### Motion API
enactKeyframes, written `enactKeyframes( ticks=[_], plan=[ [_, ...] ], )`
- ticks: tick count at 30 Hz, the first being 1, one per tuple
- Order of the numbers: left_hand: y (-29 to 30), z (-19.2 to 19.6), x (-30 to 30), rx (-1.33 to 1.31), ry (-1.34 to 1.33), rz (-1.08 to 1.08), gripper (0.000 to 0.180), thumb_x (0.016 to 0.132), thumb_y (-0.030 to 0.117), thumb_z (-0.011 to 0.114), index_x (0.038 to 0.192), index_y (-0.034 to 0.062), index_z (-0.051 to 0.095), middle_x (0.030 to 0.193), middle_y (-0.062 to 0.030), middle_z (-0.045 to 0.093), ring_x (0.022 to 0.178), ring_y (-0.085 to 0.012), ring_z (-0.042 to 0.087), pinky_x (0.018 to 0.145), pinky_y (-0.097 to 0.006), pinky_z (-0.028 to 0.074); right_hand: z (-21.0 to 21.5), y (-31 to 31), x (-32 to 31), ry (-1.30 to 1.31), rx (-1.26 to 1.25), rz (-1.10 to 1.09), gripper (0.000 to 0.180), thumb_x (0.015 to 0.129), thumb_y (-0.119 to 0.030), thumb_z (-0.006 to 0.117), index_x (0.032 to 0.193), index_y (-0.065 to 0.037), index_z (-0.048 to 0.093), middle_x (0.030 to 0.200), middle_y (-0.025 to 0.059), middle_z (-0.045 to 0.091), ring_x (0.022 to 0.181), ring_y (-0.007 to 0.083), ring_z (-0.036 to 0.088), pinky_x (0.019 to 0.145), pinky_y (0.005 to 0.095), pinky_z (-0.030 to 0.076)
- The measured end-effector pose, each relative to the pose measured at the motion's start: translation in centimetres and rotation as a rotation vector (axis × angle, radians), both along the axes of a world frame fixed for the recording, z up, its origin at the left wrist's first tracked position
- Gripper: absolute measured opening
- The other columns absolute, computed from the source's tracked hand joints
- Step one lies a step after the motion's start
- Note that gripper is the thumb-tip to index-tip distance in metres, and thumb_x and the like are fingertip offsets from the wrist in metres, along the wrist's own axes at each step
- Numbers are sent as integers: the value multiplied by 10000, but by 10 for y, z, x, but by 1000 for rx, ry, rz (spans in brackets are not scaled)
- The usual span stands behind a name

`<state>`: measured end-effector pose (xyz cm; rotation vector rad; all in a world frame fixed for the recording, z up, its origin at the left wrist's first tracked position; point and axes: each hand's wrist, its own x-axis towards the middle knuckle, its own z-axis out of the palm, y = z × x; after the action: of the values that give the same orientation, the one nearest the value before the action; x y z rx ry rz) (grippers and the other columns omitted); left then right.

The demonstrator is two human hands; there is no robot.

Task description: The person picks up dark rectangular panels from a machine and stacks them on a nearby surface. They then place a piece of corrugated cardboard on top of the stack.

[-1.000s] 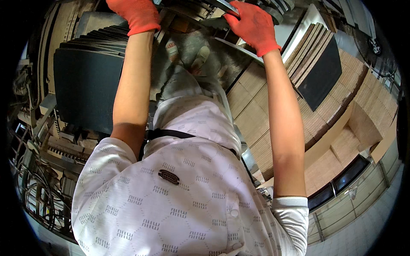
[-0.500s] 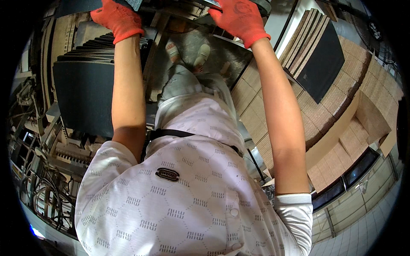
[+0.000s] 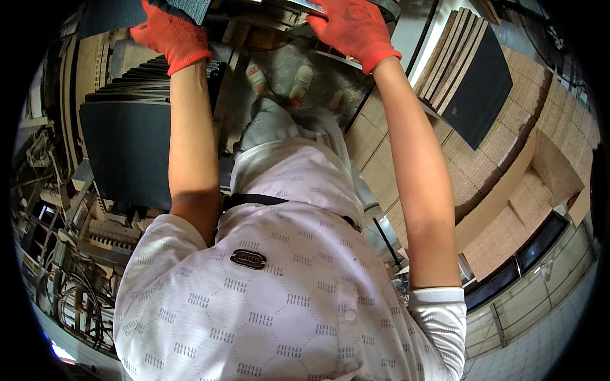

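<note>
Both my arms reach forward toward the top of the view, in orange gloves. My left hand (image 3: 168, 35) grips the edge of a dark grey flat panel (image 3: 114, 14) at the top left. My right hand (image 3: 356, 28) is closed over the edge of a thin grey sheet (image 3: 305, 5) at the top rim; most of that sheet is out of view. Below the hands I see my white patterned shirt (image 3: 286, 298), light trousers and sandalled feet (image 3: 279, 79) on a grey floor.
A stack of dark panels (image 3: 127, 152) lies on the left beside my left arm. Stacks of brown boards (image 3: 502, 165) and a dark panel (image 3: 476, 95) lie on the right. Cables and machine parts (image 3: 70, 254) crowd the lower left.
Both gloved hands have shifted slightly left. The dark panel in my left hand has come more into view at the top left.
</note>
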<state>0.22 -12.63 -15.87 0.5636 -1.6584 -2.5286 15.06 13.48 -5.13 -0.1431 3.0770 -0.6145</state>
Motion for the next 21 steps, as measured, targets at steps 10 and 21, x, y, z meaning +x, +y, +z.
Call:
enactKeyframes(
  ticks=[10, 21],
  plan=[
    [10, 15, 7, -234, -37, 153, 422, 999, 510, 521, 1117, 118, 620, 1064, -77, 667, 882, -296, 592, 774, -480, 459, -8, 2, 4, 65, -2, -3, 205, 874, -239, 600, 925, -68, 703, 917, 150, 732, 900, 358, 699, 790, 473, 560],
    [16, 32, 8, -239, -95, 168, 454, 986, 556, 490, 1124, 137, 601, 1086, -61, 651, 885, -302, 574, 784, -469, 449, -15, 4, 6, 100, -26, 2, 204, 864, -263, 645, 928, -79, 704, 922, 137, 730, 910, 354, 690, 795, 474, 553]
  ],
)
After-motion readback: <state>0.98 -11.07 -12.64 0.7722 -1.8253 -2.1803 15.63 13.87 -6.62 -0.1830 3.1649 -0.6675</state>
